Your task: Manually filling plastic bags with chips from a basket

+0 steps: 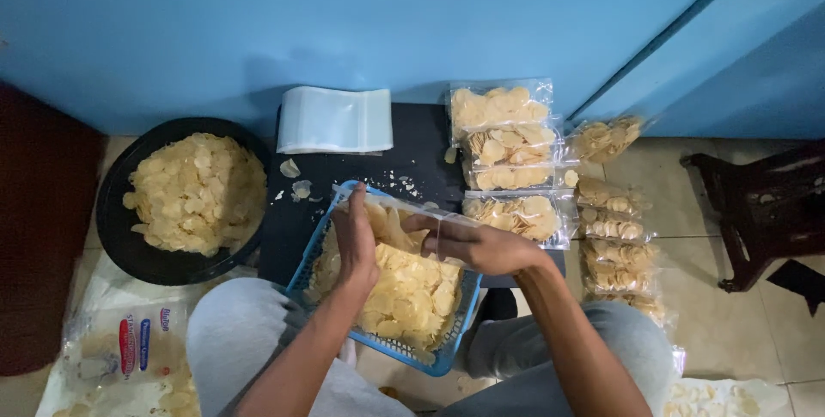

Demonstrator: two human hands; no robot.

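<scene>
Clear bag (pixel 412 215) held over blue basket (pixel 447 344) of chips (pixel 412 292), mouth open between your hands; filling step in hand

Right hand (pixel 481 247) pinches bag edge, left hand (pixel 357 241) closed on chips at bag mouth

Next likely needs mouth kept wide, chips dropped without crushing

Beyond grip: filled bags (pixel 507 133), black bowl (pixel 116 228) to left

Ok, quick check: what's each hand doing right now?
Left hand: closed around chips, pushing them into the clear bag over the blue basket.
Right hand: closed on the bag's edge, holding it open.
</scene>
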